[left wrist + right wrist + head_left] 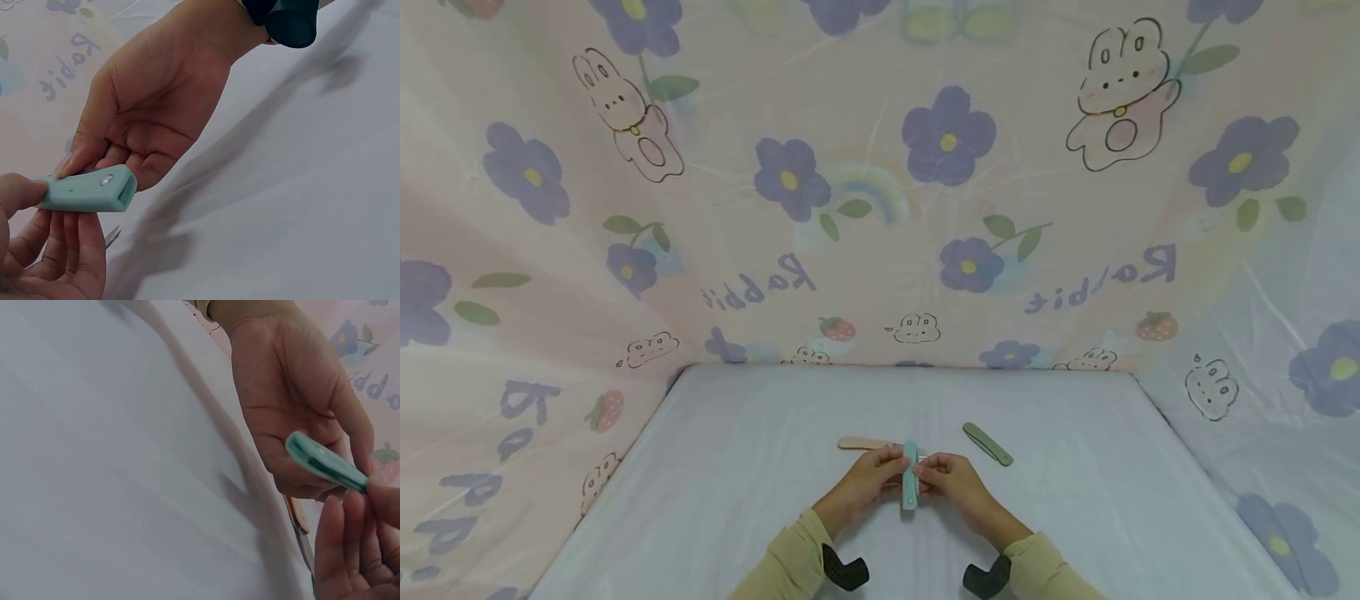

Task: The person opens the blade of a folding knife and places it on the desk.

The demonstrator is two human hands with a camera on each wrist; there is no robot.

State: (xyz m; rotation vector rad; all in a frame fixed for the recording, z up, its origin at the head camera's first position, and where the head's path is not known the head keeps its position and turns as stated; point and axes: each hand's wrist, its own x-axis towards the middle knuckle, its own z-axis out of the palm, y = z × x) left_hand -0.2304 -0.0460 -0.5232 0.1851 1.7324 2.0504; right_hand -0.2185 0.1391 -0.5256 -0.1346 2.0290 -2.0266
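Observation:
A mint-green folding tool is held just above the white sheet, between both hands. My left hand pinches it from the left with thumb and fingers; my right hand pinches it from the right. The left wrist view shows the tool's open slotted end, the right hand behind it and the left fingers below it. From the right wrist, the tool's thin edge runs between the left hand and the right fingertips. A small metal tip shows under the tool.
A beige flat stick lies on the white sheet just beyond the left hand. An olive-green flat tool lies beyond the right hand. Pink fabric printed with flowers and rabbits walls in the back and both sides.

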